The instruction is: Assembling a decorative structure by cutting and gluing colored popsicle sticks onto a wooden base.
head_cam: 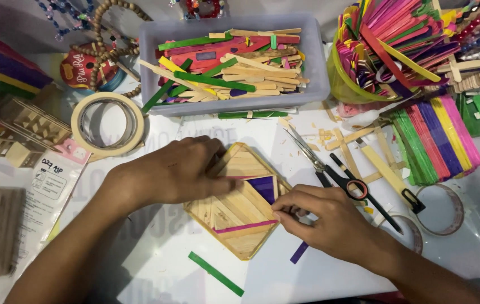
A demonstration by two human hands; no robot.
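The stick panel [240, 208] lies on the white table [155, 270], just in front of the grey tray [318, 84]. The left hand [178, 169] presses flat on the panel's upper left, fingers together. The right hand [324, 217] pinches the panel's right edge by a pink stick [245, 227]. Scissors [330, 171] lie just right of the panel; a green stick [215, 273] lies below it.

A grey bin [318, 67] of coloured sticks, a tape roll [107, 124], scissors [330, 171] and a green stick [215, 273] lie on the tabletop [155, 264].
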